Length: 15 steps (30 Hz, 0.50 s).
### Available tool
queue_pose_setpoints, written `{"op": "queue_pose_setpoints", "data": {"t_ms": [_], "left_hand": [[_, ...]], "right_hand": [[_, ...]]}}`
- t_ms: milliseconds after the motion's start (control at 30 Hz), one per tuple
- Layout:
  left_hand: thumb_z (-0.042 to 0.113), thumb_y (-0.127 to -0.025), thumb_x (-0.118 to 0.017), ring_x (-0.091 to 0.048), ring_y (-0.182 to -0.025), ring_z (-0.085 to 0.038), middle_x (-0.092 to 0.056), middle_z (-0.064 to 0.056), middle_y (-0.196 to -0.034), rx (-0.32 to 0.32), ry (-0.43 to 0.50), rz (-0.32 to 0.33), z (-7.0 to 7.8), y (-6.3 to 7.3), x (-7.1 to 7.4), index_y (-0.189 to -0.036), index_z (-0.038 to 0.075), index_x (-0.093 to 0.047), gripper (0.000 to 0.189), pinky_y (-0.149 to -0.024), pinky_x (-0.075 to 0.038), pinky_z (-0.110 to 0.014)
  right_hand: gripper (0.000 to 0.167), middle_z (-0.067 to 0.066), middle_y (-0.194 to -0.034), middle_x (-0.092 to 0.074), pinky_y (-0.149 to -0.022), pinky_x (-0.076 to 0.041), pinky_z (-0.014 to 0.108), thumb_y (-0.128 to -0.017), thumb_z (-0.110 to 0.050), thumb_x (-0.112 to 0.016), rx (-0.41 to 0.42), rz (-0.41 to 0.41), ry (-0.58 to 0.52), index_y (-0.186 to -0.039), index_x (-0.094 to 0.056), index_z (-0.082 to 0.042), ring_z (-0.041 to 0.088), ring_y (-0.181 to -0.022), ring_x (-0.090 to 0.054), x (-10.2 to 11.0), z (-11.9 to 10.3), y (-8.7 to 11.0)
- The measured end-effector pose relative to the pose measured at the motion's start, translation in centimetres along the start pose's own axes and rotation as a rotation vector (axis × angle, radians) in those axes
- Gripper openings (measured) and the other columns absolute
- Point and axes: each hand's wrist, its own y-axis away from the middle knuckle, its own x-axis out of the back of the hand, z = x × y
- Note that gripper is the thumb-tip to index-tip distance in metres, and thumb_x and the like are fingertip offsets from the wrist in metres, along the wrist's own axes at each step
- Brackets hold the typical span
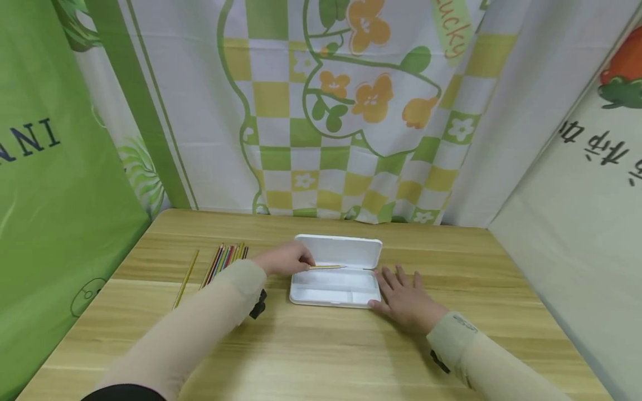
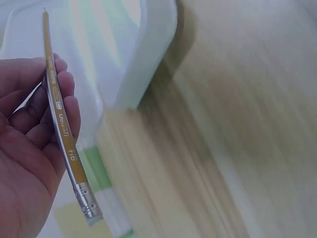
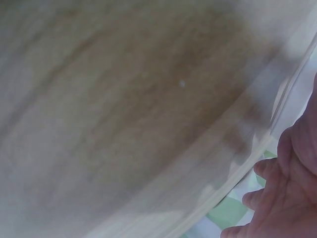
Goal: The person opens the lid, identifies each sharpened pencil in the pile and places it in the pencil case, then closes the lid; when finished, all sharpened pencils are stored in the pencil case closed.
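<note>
Head view: pinches a yellow pencil point(image 1: 328, 267) between the thumb and curled fingers of the left hand point(image 1: 288, 258), over the opened white box point(image 1: 321, 303) near the hinge of its raised lid point(image 1: 338, 250), tip toward the right. Cannot tell whether touching the box or held just clear. In the left wrist view, bears "HB" along the side, with a metal band and eraser at the end nearer the palm. Spreads the right hand point(image 1: 408, 301) palm down, fingers straight and grasping nothing, just beside the box's right edge, thumb at the near right corner. Reaches in from the lower left with the left forearm in a pale sleeve point(image 1: 195, 328), and from the lower right with the other, in a matching sleeve point(image 1: 496, 362), dark clips point(image 1: 258, 305) under the cuffs. Sits on a wood-grained table point(image 1: 311, 356), box between the two hands. To the left, bunches coloured pencils point(image 1: 233, 253), partly hidden by the left arm, with a single pencil point(image 1: 186, 278) lying apart beyond them. Behind, hangs a curtain point(image 1: 281, 100) in green and yellow checks with orange flowers, flanked by green cloth point(image 1: 65, 195) on the left and pale, lettered cloth point(image 1: 577, 223) on the right
</note>
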Motion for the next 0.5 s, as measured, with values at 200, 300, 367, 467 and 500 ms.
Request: {"op": "queue_pose_setpoints", "data": {"t_ms": [200,300,367,467,500], "left_hand": [[0.0,-0.098,-0.064,-0.067,-0.095,-0.018,-0.075,-0.008,-0.101,-0.041,-0.015,-0.021,0.9,-2.0,-1.7,-0.107,0.0,-0.077,0.017,-0.087,-0.056,-0.032],[0.0,-0.098,-0.063,-0.067,-0.098,-0.019,-0.075,-0.007,-0.103,-0.019,-0.022,-0.026,1.6,-2.4,-2.3,-0.108,0.001,-0.078,0.018,-0.089,-0.056,-0.032],[0.0,-0.098,-0.062,-0.067,-0.101,-0.021,-0.075,-0.008,-0.105,-0.008,-0.019,-0.035,2.2,-2.6,-2.6,-0.109,0.002,-0.078,0.019,-0.091,-0.055,-0.034],[0.002,-0.099,-0.062,-0.067,-0.106,-0.022,-0.074,-0.008,-0.109,-0.003,-0.034,-0.048,2.8,-3.2,-3.0,-0.11,0.003,-0.077,0.019,-0.095,-0.054,-0.035],[0.001,-0.099,-0.062,-0.066,-0.107,-0.023,-0.074,-0.008,-0.109,0.001,-0.029,-0.051,3.0,-3.5,-3.1,-0.11,0.003,-0.077,0.019,-0.095,-0.054,-0.036]], "right_hand": [[0.087,0.029,-0.164,-0.023,-0.109,-0.009,0.082,-0.106,-0.063,-0.033,0.001,0.008,-0.013,-0.161,-0.024,0.004,0.058,-0.148,-0.014,0.2,0.0,0.0],[0.088,0.028,-0.165,-0.023,-0.11,-0.01,0.081,-0.106,-0.064,-0.032,0.0,-0.002,-0.008,-0.162,-0.022,0.003,0.057,-0.148,-0.014,0.3,-0.1,-0.1],[0.087,0.028,-0.165,-0.023,-0.11,-0.01,0.081,-0.106,-0.063,-0.033,-0.005,-0.012,-0.008,-0.162,-0.022,0.003,0.057,-0.149,-0.014,0.3,-0.2,-0.1],[0.086,0.028,-0.165,-0.022,-0.11,-0.01,0.081,-0.106,-0.062,-0.034,-0.014,-0.019,-0.01,-0.161,-0.023,0.003,0.057,-0.149,-0.013,0.3,-0.1,0.0],[0.086,0.028,-0.165,-0.021,-0.11,-0.01,0.081,-0.107,-0.062,-0.034,-0.017,-0.02,-0.009,-0.161,-0.023,0.003,0.057,-0.149,-0.012,0.3,-0.1,0.1]]}}
